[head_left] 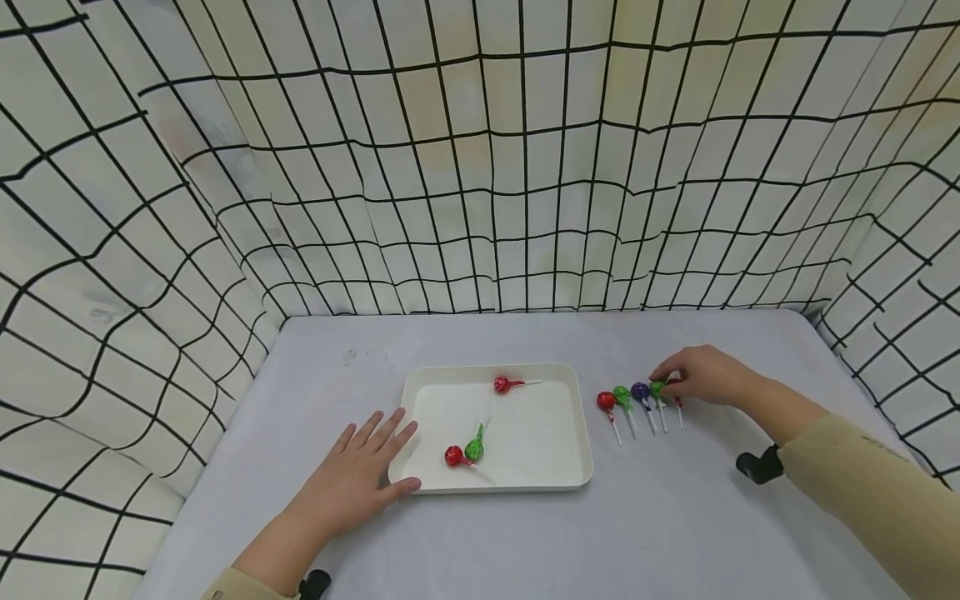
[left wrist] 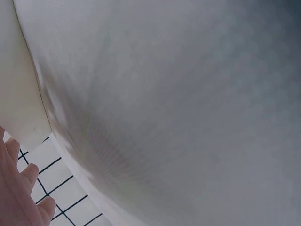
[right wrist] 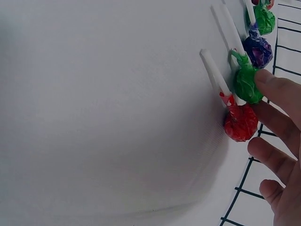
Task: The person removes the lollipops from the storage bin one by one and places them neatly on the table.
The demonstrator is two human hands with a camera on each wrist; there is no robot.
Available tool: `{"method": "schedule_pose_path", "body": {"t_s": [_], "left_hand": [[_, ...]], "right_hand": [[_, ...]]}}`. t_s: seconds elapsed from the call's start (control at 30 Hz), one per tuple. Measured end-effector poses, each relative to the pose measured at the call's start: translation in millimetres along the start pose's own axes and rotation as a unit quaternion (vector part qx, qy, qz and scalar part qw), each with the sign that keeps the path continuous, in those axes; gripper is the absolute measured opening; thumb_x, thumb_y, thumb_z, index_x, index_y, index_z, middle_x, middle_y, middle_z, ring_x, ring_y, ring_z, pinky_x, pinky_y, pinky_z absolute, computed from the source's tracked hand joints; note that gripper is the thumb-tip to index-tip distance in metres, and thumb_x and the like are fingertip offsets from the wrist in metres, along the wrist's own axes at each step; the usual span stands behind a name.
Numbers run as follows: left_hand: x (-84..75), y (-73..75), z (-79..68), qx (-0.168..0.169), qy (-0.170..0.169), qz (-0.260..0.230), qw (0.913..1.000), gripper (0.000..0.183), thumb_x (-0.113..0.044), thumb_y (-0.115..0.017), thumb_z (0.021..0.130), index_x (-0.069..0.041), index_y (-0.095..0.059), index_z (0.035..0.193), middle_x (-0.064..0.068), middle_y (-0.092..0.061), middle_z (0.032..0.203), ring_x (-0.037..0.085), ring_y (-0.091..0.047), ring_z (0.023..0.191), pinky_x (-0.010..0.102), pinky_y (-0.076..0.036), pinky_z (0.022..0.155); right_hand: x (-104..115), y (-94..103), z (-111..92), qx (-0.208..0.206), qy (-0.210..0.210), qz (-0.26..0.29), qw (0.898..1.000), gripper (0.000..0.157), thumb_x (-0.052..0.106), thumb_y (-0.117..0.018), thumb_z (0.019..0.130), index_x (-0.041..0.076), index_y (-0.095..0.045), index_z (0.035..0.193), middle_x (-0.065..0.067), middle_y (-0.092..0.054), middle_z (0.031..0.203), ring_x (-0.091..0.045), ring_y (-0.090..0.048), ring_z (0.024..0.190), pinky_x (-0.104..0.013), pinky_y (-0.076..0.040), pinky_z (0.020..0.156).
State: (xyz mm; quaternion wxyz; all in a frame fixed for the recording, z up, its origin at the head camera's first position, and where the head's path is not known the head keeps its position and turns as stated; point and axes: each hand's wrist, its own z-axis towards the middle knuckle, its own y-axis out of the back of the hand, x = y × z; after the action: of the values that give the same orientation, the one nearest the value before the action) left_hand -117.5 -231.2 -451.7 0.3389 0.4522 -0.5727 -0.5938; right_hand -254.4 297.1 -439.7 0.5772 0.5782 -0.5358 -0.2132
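A short row of lollipops lies on the white-covered table, right of a white tray. In the head view it runs from a red lollipop (head_left: pixel 606 402) past a green one (head_left: pixel 622 396) and a purple lollipop (head_left: pixel 640 392). My right hand (head_left: pixel 708 375) pinches the second green lollipop (right wrist: pixel 248 84) between thumb and index finger. Beside those fingers is the red lollipop (right wrist: pixel 241 123) ending the row, partly hidden in the head view. My left hand (head_left: pixel 360 471), fingers spread, touches the left side of the tray (head_left: pixel 536 462).
Inside the tray lie a red lollipop (head_left: pixel 502 384) near the back, and a green lollipop (head_left: pixel 475 448) beside another red lollipop (head_left: pixel 454 456) near the front. White walls with a black grid (head_left: pixel 525 192) stand behind and beside the table (head_left: pixel 600 542).
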Motion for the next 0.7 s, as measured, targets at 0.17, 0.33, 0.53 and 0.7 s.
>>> {"method": "schedule_pose_path", "body": {"t_s": [0.17,0.33,0.53,0.7], "left_hand": [[-0.3,0.6,-0.4,-0.002,-0.001,-0.002,1.0,0.081,-0.066,-0.055,0.09,-0.023,-0.035,0.156,0.001,-0.023,0.164,0.033,-0.018,0.15,0.059,-0.013,0.119],[-0.7,1.6,-0.8,-0.004,-0.002,0.001,1.0,0.081,-0.066,-0.056,0.09,-0.022,-0.036,0.155,0.002,-0.024,0.164,0.033,-0.019,0.15,0.059,-0.014,0.118],[-1.1,1.8,-0.8,-0.003,-0.001,-0.001,1.0,0.081,-0.065,-0.057,0.09,-0.022,-0.036,0.155,0.002,-0.024,0.164,0.034,-0.019,0.15,0.059,-0.014,0.119],[-0.4,1.7,-1.0,-0.005,-0.002,0.001,1.0,0.082,-0.067,-0.055,0.09,-0.023,-0.035,0.156,0.002,-0.024,0.164,0.034,-0.019,0.15,0.059,-0.014,0.118]], "right_hand": [[-1.0,-2.1,-0.4,-0.006,0.0,0.002,1.0,0.027,0.024,-0.076,0.089,0.017,-0.075,0.115,-0.003,-0.07,0.113,-0.019,-0.058,0.095,-0.042,-0.054,0.084],[0.2,-1.8,-1.1,-0.006,-0.009,0.003,1.0,0.029,0.024,-0.075,0.089,0.016,-0.074,0.117,-0.004,-0.07,0.115,-0.02,-0.058,0.096,-0.043,-0.055,0.084],[1.7,3.3,-4.7,-0.015,-0.008,0.01,1.0,0.03,0.024,-0.074,0.09,0.015,-0.073,0.119,-0.003,-0.069,0.113,-0.018,-0.057,0.09,-0.037,-0.053,0.076],[4.2,6.3,-5.6,-0.014,-0.01,0.021,1.0,0.029,0.027,-0.073,0.091,0.018,-0.073,0.119,-0.002,-0.068,0.115,-0.02,-0.057,0.091,-0.034,-0.052,0.073]]}}
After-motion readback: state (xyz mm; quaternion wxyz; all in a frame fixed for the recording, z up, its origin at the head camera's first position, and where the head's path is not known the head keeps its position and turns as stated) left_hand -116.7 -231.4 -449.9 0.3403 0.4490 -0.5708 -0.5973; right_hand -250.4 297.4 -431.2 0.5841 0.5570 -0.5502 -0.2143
